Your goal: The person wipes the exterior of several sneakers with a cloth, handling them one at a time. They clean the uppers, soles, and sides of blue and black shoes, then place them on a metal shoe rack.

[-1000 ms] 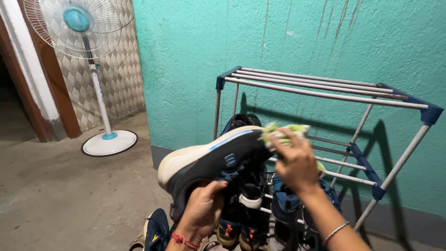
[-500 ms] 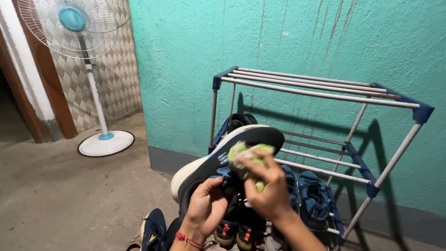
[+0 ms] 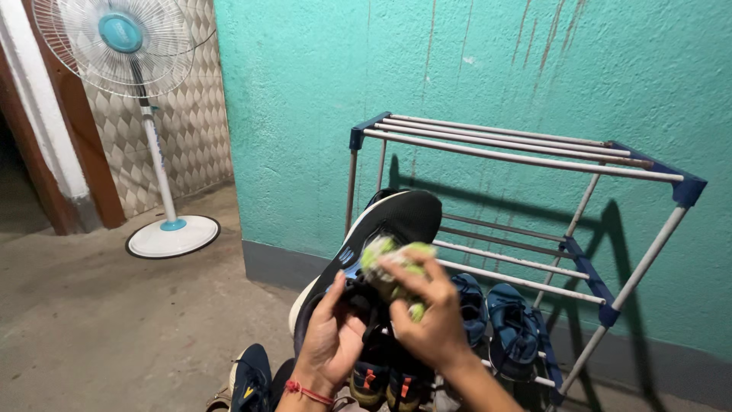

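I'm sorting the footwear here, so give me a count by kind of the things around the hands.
Shoe held up in the left hand, dark with white sole: 1
Blue shoes on the rack's lower rails: 2
Dark shoes with orange marks below the hands: 2
Blue shoe on the floor: 1
Green cloth in the right hand: 1
Rack: 1
Standing fan: 1
Total: 9

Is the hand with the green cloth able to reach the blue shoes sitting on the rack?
Probably yes. The right hand with the green cloth is just left of the blue shoes on the rack, with open space between. But it is already full with the cloth, pressed on the dark shoe.
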